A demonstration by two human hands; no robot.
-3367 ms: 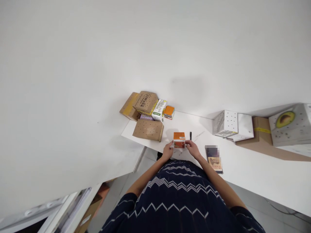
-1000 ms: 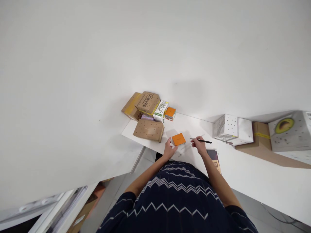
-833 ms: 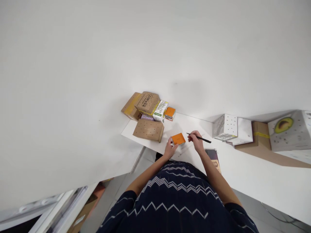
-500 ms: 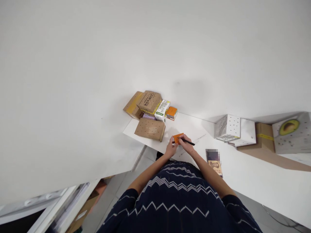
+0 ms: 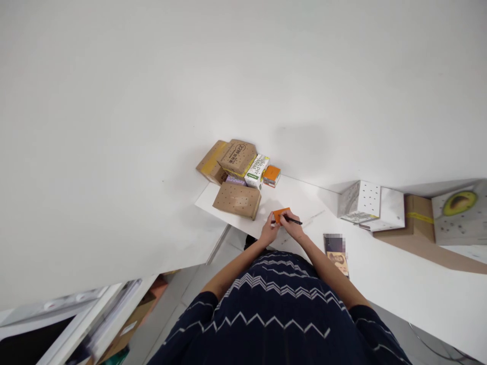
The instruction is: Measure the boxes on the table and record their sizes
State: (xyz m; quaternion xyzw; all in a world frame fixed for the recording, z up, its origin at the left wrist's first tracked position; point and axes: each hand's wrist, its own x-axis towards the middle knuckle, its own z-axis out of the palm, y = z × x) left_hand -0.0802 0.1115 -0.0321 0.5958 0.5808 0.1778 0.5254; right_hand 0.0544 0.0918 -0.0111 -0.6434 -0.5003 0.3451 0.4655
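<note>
Just above the white desk, in front of my body, my left hand is closed on the lower left edge of a small square orange sticky note. A small dark piece, too small to name, shows by the left fingers. My right hand grips a black pen whose rear end points to the right. The pen's tip meets the note or is just over it; the fingers hide the exact contact. Beyond the note stands a stack of orange sticky notes.
Brown cardboard boxes and a white printed box are grouped at the desk's left end. A booklet lies right of my forearm. White boxes and an avocado-printed box line the wall. A shelf unit stands lower left.
The pen has swung to lie flatter, and its rear end sits slightly higher. Both hands keep their holds on the note and pen. The whole view has shifted a little.
</note>
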